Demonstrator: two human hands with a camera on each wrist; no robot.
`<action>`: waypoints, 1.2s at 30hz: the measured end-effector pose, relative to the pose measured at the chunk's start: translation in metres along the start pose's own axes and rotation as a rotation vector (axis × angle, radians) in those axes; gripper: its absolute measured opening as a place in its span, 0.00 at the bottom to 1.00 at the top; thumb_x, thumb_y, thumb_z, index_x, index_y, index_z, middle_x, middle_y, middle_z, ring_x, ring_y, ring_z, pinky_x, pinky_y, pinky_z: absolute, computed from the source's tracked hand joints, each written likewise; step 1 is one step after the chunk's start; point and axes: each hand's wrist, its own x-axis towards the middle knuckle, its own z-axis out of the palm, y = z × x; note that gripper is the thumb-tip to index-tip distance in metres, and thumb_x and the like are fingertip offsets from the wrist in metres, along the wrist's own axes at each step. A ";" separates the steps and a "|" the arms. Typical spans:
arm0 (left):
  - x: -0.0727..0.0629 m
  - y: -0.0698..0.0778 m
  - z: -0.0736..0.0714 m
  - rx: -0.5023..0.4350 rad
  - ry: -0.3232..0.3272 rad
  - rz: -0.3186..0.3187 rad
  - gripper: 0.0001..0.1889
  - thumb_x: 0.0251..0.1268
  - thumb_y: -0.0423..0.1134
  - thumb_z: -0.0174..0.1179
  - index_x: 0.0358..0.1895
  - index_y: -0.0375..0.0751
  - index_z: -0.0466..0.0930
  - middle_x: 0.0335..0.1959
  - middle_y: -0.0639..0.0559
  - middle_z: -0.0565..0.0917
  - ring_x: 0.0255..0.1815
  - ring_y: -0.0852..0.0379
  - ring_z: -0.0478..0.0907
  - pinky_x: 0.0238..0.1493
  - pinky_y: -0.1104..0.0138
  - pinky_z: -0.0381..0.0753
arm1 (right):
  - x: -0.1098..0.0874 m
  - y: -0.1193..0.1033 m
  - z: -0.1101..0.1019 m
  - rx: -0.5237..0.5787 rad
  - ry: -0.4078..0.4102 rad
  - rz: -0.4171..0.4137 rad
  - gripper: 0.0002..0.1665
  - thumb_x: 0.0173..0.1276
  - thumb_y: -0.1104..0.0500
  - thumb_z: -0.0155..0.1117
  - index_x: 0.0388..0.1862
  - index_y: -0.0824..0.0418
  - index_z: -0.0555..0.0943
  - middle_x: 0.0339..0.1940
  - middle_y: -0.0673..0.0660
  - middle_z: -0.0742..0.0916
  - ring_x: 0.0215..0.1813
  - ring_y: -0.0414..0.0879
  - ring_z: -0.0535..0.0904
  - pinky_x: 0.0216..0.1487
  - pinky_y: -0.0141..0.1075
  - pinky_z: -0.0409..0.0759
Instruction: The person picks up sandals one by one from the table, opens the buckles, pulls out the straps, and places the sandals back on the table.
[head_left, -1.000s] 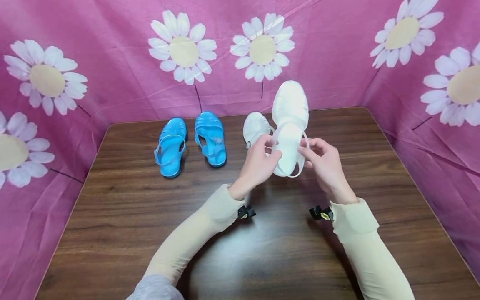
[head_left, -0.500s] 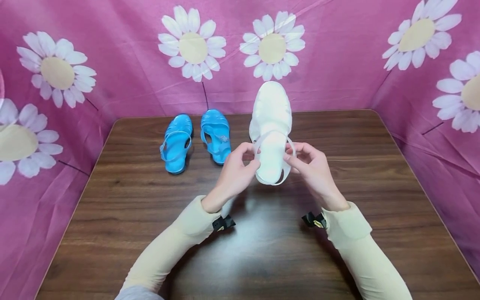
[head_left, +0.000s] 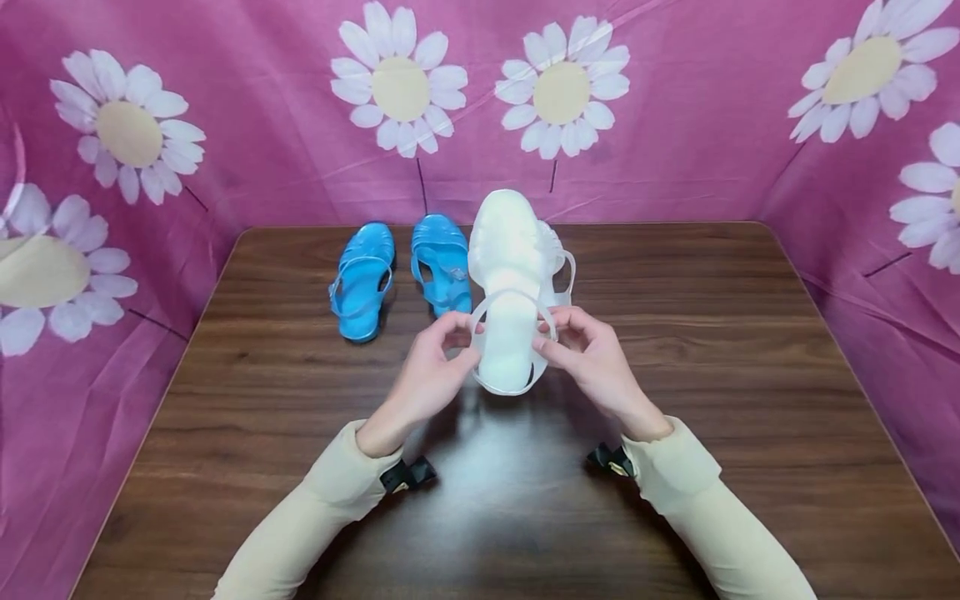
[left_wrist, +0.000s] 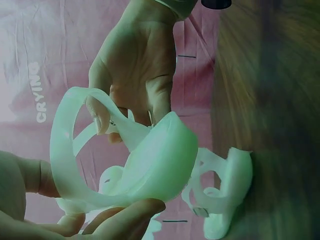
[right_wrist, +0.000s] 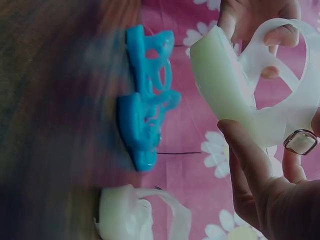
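A white jelly sandal is held above the table, toe pointing to the back, between both hands. My left hand pinches the left side of its strap and sole near the heel. On the opposite side my right hand grips the strap, thumb on the inner edge. A buckle shows by the right fingers in the right wrist view. Behind the held sandal, partly hidden in the head view, a second white sandal stands on the table.
Two blue jelly sandals, a left one and a right one, stand side by side at the back left of the wooden table. A pink cloth with printed daisies hangs behind and at the sides.
Both hands have carried the held white sandal left and nearer the body. It now covers the second white sandal's left part and sits close to the right blue one.
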 end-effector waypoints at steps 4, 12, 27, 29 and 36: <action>-0.006 -0.005 -0.004 0.012 -0.027 -0.027 0.11 0.64 0.31 0.53 0.48 0.40 0.75 0.52 0.47 0.79 0.54 0.49 0.77 0.55 0.55 0.77 | -0.002 0.005 0.005 -0.041 -0.013 0.005 0.10 0.61 0.67 0.66 0.40 0.69 0.78 0.43 0.49 0.81 0.51 0.39 0.79 0.46 0.24 0.77; -0.014 -0.017 -0.005 -0.055 -0.082 -0.109 0.12 0.62 0.29 0.54 0.49 0.39 0.74 0.57 0.45 0.78 0.55 0.48 0.79 0.49 0.59 0.81 | -0.007 0.014 0.010 -0.094 -0.056 0.034 0.13 0.60 0.67 0.67 0.42 0.71 0.77 0.46 0.58 0.79 0.47 0.36 0.78 0.46 0.24 0.75; -0.035 -0.044 -0.006 -0.155 -0.218 -0.229 0.17 0.60 0.24 0.49 0.53 0.34 0.70 0.50 0.37 0.78 0.44 0.49 0.80 0.40 0.66 0.77 | -0.023 0.036 0.015 -0.141 -0.179 0.128 0.13 0.62 0.64 0.67 0.43 0.67 0.77 0.50 0.62 0.80 0.44 0.40 0.81 0.40 0.29 0.79; -0.037 -0.047 -0.005 -0.172 -0.238 -0.235 0.17 0.59 0.23 0.48 0.53 0.33 0.70 0.47 0.36 0.79 0.41 0.49 0.79 0.39 0.66 0.77 | -0.025 0.038 0.015 -0.144 -0.193 0.145 0.13 0.62 0.63 0.67 0.44 0.67 0.77 0.48 0.62 0.80 0.43 0.40 0.82 0.39 0.30 0.80; -0.041 -0.057 0.000 -0.249 -0.310 -0.280 0.17 0.59 0.23 0.48 0.53 0.31 0.68 0.51 0.38 0.75 0.39 0.56 0.78 0.43 0.59 0.82 | -0.031 0.050 0.011 -0.138 -0.231 0.185 0.15 0.63 0.62 0.67 0.45 0.69 0.77 0.46 0.63 0.79 0.42 0.38 0.82 0.40 0.32 0.82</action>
